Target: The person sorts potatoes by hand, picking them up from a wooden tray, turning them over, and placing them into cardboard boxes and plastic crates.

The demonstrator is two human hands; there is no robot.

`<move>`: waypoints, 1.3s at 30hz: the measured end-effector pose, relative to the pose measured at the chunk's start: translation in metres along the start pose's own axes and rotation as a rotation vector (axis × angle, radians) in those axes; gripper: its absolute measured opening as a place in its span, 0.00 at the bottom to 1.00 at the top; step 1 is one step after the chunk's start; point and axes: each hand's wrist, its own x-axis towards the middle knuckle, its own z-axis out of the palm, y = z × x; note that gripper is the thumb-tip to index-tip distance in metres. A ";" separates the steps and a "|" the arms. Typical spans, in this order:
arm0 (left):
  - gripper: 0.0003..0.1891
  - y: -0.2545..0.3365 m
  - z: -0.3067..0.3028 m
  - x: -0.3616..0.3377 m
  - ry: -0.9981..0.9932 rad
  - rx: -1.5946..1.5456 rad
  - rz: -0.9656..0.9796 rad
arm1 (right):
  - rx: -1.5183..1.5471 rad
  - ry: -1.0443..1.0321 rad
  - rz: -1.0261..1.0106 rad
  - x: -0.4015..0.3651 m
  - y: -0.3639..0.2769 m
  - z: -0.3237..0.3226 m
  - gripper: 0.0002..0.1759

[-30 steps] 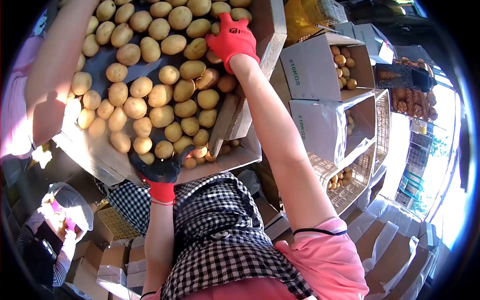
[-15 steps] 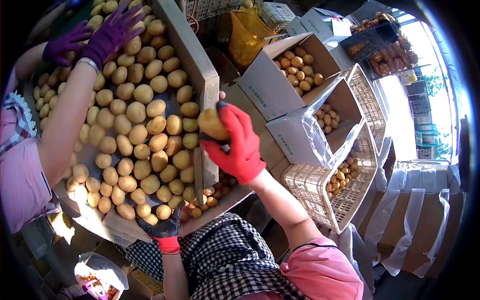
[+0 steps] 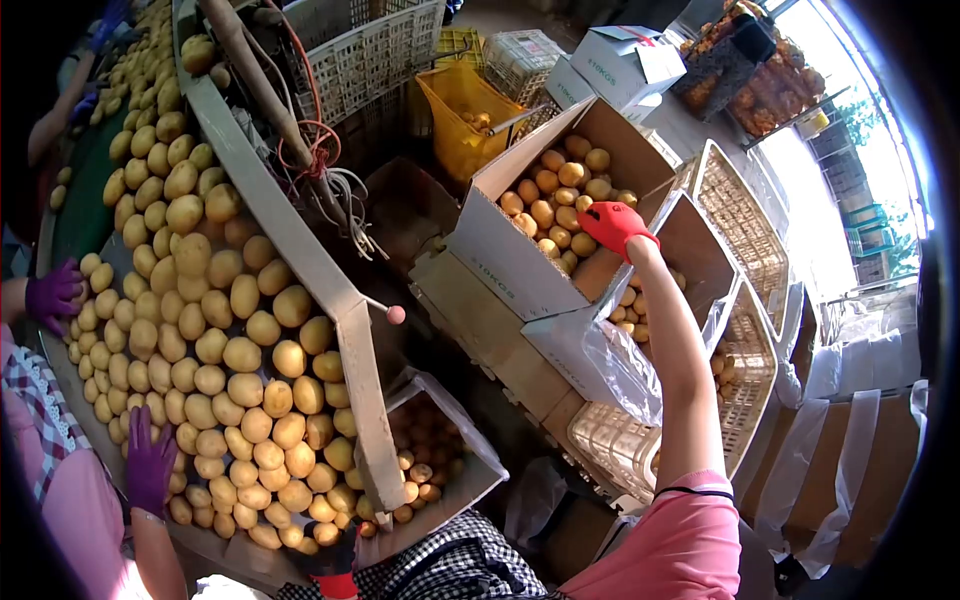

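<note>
My right hand, in a red glove, is inside a cardboard box of potatoes, low over the pile. Its fingers are bent together, with the fingertips right at the potatoes; what they hold, if anything, is hidden beneath the glove. Down at the front edge of the sorting table, my left hand, in a red and black glove, is close beside the nearest potatoes. Shadow and the frame's lower part obscure its fingers. Many potatoes cover the sorting table.
A second lined box and a plastic crate of potatoes stand at my right. Between table and boxes is a bin of small potatoes. A co-worker's purple-gloved hands rest on the left. Cables hang behind the table.
My right hand has moved right, from the table's edge into the cardboard box, carrying a potato. My view has swung rightward. The co-worker's hands have come back nearer.
</note>
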 end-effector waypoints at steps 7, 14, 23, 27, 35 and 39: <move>0.55 0.005 0.003 0.014 0.008 0.049 -0.022 | -0.101 -0.117 0.269 0.123 0.049 0.076 0.45; 0.54 0.008 0.010 -0.011 -0.015 0.063 -0.083 | -0.182 0.032 0.198 0.128 0.026 0.063 0.29; 0.54 0.021 0.032 0.049 0.015 0.065 0.022 | -0.283 -0.069 0.292 0.148 0.014 0.095 0.21; 0.53 0.024 0.035 0.052 0.018 0.066 0.038 | -0.154 -0.027 0.336 0.147 0.026 0.105 0.22; 0.53 0.018 0.033 0.051 0.025 0.061 0.037 | -0.043 -0.049 0.188 0.169 0.016 0.124 0.19; 0.52 0.011 0.015 0.060 0.046 0.073 0.046 | 0.651 -0.336 0.117 0.036 -0.063 0.014 0.30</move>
